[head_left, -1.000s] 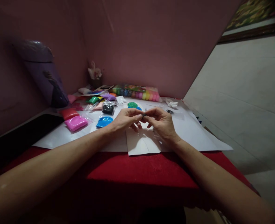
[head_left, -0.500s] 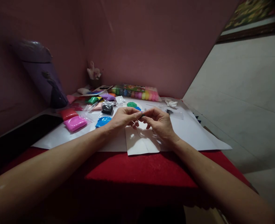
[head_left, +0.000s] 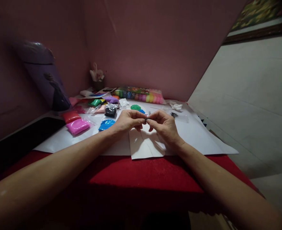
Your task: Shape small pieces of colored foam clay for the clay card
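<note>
My left hand (head_left: 128, 121) and my right hand (head_left: 166, 128) meet above a white sheet of paper (head_left: 141, 151). Thumb and forefinger of each are pressed together on a small dark piece (head_left: 146, 119), probably clay, mostly hidden by the fingertips. A thin drawn line or strand shows on the paper below; which of the two I cannot tell. Just beyond the fingers lie a textured green piece (head_left: 135, 107) and a blue piece (head_left: 142, 111). Left of my left hand are a blue clay packet (head_left: 106, 125) and a black clay packet (head_left: 110, 111).
Pink (head_left: 77, 126) and red packets (head_left: 70, 117) lie at left, near a black slab (head_left: 40, 131). Behind stands a long bag of coloured pots (head_left: 141, 95). Crumpled white tissue (head_left: 175, 105) and dark scraps (head_left: 173, 114) are at right. Red cloth (head_left: 141, 175) covers the front edge.
My fingertips have shifted slightly around the dark piece, and the lower fingers of both hands have curled a little. The view has moved very slightly; the things on the table stay put.
</note>
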`<control>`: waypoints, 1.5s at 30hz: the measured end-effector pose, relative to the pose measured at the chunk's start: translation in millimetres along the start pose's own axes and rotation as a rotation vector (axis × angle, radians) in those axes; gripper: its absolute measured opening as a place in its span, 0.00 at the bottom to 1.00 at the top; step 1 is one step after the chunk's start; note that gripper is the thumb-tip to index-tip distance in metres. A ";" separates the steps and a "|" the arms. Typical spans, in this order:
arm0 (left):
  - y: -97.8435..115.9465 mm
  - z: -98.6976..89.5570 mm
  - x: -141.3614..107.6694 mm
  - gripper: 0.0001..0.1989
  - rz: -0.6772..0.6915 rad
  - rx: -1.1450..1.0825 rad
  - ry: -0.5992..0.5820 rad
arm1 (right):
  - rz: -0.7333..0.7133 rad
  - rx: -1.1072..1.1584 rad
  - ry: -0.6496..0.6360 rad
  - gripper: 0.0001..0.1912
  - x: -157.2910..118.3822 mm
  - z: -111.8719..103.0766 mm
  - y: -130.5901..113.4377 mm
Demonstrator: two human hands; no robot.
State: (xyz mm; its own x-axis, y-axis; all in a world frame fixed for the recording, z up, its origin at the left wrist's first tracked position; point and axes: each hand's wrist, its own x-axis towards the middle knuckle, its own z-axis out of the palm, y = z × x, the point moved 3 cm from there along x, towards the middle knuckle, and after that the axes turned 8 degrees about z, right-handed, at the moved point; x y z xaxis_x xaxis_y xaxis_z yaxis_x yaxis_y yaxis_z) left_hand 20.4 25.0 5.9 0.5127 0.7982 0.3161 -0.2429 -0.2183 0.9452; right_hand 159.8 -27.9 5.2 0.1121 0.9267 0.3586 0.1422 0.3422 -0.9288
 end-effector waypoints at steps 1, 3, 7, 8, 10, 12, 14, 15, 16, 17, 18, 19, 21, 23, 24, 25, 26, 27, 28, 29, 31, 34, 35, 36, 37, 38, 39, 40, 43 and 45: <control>0.7 0.5 0.1 0.05 0.000 0.015 0.008 | 0.016 0.022 0.005 0.05 0.7 -0.4 0.8; 2.2 1.1 0.4 0.05 -0.004 0.045 0.039 | 0.062 0.072 0.019 0.04 2.3 -1.6 3.1; 4.7 -0.5 -0.2 0.06 -0.015 0.099 0.133 | 0.139 0.147 0.058 0.04 4.8 -5.3 7.6; 5.1 -1.5 -0.6 0.06 -0.014 0.107 0.154 | 0.144 0.158 0.063 0.05 5.3 -6.0 8.2; 5.5 -3.9 -1.3 0.05 -0.011 0.119 0.183 | 0.137 0.164 0.068 0.06 6.1 -6.9 8.6; 5.0 -5.7 -1.4 0.04 -0.007 0.113 0.180 | 0.121 0.150 0.074 0.08 6.8 -7.4 9.0; 3.7 -6.2 -0.8 0.03 -0.003 0.092 0.149 | 0.111 0.132 0.081 0.09 7.3 -7.8 9.7; 2.8 -6.0 -0.3 0.04 -0.002 0.077 0.130 | 0.109 0.126 0.077 0.09 7.4 -7.7 10.2; 1.8 -5.6 0.2 0.05 -0.001 0.062 0.113 | 0.108 0.123 0.068 0.10 7.3 -7.5 10.5; 0.8 -5.1 0.7 0.07 -0.004 0.051 0.097 | 0.105 0.123 0.055 0.10 7.1 -7.1 10.5; -0.2 -4.7 1.0 0.09 -0.008 0.041 0.086 | 0.103 0.125 0.038 0.11 6.6 -6.5 10.2; -0.9 -4.3 1.2 0.10 -0.010 0.034 0.078 | 0.100 0.129 0.016 0.11 6.0 -5.7 9.6; -1.6 -3.4 1.0 0.09 -0.013 0.033 0.052 | 0.095 0.139 -0.033 0.12 4.6 -3.9 7.9; -1.4 -2.6 0.2 0.07 -0.016 0.043 0.019 | 0.092 0.137 -0.070 0.13 3.4 -2.2 6.4; -1.1 -2.3 -0.3 0.06 -0.016 0.046 0.006 | 0.092 0.129 -0.080 0.13 3.0 -1.7 6.0; -0.8 -2.0 -0.8 0.05 -0.018 0.049 -0.003 | 0.093 0.117 -0.082 0.13 2.8 -1.4 5.9; -0.5 -1.8 -1.3 0.05 -0.020 0.050 -0.007 | 0.094 0.104 -0.079 0.13 2.9 -1.3 6.2; -0.2 -1.4 -1.7 0.04 -0.022 0.051 -0.011 | 0.096 0.091 -0.078 0.13 3.0 -1.1 6.7; 0.1 -0.8 -2.1 0.04 -0.022 0.054 -0.018 | 0.096 0.080 -0.078 0.12 3.2 -1.0 7.3; 0.4 -0.1 -2.4 0.04 -0.021 0.057 -0.026 | 0.093 0.073 -0.080 0.12 3.5 -0.8 7.8; 0.6 1.3 -2.8 0.05 -0.023 0.054 -0.040 | 0.085 0.073 -0.080 0.10 3.9 -0.5 8.8; -0.1 1.6 -2.3 0.06 -0.031 0.011 -0.031 | 0.061 0.096 -0.072 0.08 4.3 -0.8 9.0; -0.4 1.2 -2.0 0.06 -0.032 -0.005 -0.025 | 0.056 0.101 -0.074 0.08 4.2 -0.9 8.8; -0.6 0.7 -1.6 0.05 -0.030 -0.017 -0.022 | 0.051 0.102 -0.077 0.08 4.2 -1.0 8.5; -0.7 0.2 -1.2 0.05 -0.029 -0.023 -0.022 | 0.050 0.098 -0.082 0.08 4.0 -1.0 8.2; -0.7 -0.3 -0.8 0.04 -0.029 -0.023 -0.022 | 0.052 0.091 -0.087 0.08 3.8 -1.1 7.9; -0.5 -0.8 -0.5 0.04 -0.031 -0.019 -0.023 | 0.053 0.083 -0.089 0.08 3.6 -1.2 7.6; -0.3 -1.1 -0.3 0.04 -0.034 -0.012 -0.025 | 0.054 0.074 -0.088 0.09 3.3 -1.2 7.2; 1.1 -0.5 0.2 0.03 -0.033 0.030 -0.029 | 0.064 0.057 -0.073 0.09 2.9 -1.1 6.4; 1.8 1.5 0.6 0.02 -0.035 0.059 -0.030 | 0.076 0.055 -0.060 0.08 2.9 -0.6 6.2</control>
State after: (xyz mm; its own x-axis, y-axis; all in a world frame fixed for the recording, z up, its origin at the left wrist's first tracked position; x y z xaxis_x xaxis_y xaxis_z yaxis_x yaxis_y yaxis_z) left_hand 21.5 24.2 7.9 0.5444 0.7891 0.2845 -0.1758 -0.2243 0.9585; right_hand 161.6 -23.1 0.6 0.0611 0.9575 0.2820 0.0811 0.2769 -0.9575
